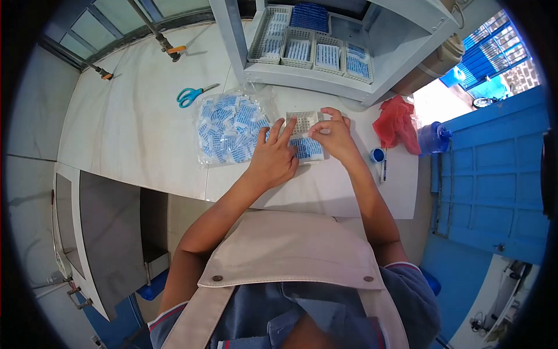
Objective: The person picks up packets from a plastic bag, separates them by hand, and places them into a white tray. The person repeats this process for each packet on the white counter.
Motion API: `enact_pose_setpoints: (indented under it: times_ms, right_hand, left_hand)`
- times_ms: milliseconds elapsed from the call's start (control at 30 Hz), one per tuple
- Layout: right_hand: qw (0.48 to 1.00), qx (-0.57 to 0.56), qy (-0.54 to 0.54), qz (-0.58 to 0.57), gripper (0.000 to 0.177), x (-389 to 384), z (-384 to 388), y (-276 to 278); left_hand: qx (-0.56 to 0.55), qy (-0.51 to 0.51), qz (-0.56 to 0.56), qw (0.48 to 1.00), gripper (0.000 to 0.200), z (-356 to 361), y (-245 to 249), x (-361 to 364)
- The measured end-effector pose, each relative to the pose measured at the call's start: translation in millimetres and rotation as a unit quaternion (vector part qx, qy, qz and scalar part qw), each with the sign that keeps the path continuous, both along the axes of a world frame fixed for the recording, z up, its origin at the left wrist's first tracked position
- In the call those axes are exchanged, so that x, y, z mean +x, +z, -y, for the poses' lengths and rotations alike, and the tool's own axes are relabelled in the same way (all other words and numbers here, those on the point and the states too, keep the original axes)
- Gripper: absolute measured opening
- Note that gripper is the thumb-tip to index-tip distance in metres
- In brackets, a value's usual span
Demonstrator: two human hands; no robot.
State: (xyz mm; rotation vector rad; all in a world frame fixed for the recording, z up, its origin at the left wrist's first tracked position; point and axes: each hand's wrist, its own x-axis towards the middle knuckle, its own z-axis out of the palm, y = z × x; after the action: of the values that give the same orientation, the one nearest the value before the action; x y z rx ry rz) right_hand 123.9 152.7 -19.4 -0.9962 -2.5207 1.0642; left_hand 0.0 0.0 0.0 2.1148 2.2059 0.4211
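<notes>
- Your left hand (272, 158) lies palm down with the fingers spread. It rests on the row of sachets (309, 149) in the near half of the mesh tray (302, 121). It presses flat and clamps nothing.
- Your right hand (336, 138) has thumb and forefinger pinched together on a single sachet (317, 131). The pinch sits over the tray's right edge.
- The mesh tray sits on the white counter (145, 134), straight ahead of you and between your two hands.
- The tray's long axis runs away from your body. The far half shows bare mesh; the near half holds blue-and-white sachets.
- Both hands touch the tray. The left hand covers more of it; the right hand reaches in from the right side only.
- The clear bag (229, 131) of loose sachets lies just beside the tray on your left. Your left hand is the nearer one to it.
- Beyond the bag lie the scissors (195, 94), well apart from both hands.
- The shelf (308, 78) behind the tray holds more filled trays.
- To your right lie a red cloth (398, 125) and a blue bottle (435, 138).
</notes>
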Motion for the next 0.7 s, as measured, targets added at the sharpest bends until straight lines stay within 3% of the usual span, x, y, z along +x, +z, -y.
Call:
enact_pose_setpoints:
  times_ms: [100,200,333,500,567,700]
  right_hand:
    - [0.999,-0.028,-0.04,-0.015,0.011,0.2,14.9,0.0]
    - [0.995,0.054,-0.089,0.008,0.009,-4.4,21.3,0.9]
    - [0.991,0.09,-0.095,-0.038,0.008,0.1,21.3,-5.9]
    - [0.99,0.035,-0.115,-0.076,0.008,-0.3,25.2,-10.0]
    - [0.971,0.221,-0.072,-0.054,0.01,2.1,35.1,-2.9]
    - [0.953,0.299,-0.036,-0.022,0.018,3.8,38.4,0.0]
  left_hand:
    - [0.004,0.003,0.011,1.0,0.028,5.5,3.3,3.6]
    - [0.072,0.031,0.055,0.995,0.028,6.5,10.5,-9.4]
    - [0.147,0.185,0.118,0.964,0.032,26.6,11.2,-72.3]
    - [0.071,0.231,0.084,0.967,0.027,49.9,3.2,-113.4]
    - [0.043,0.221,0.064,0.972,0.026,53.2,-0.1,-113.8]
    - [0.003,0.205,0.074,0.976,0.027,53.8,4.0,-110.3]
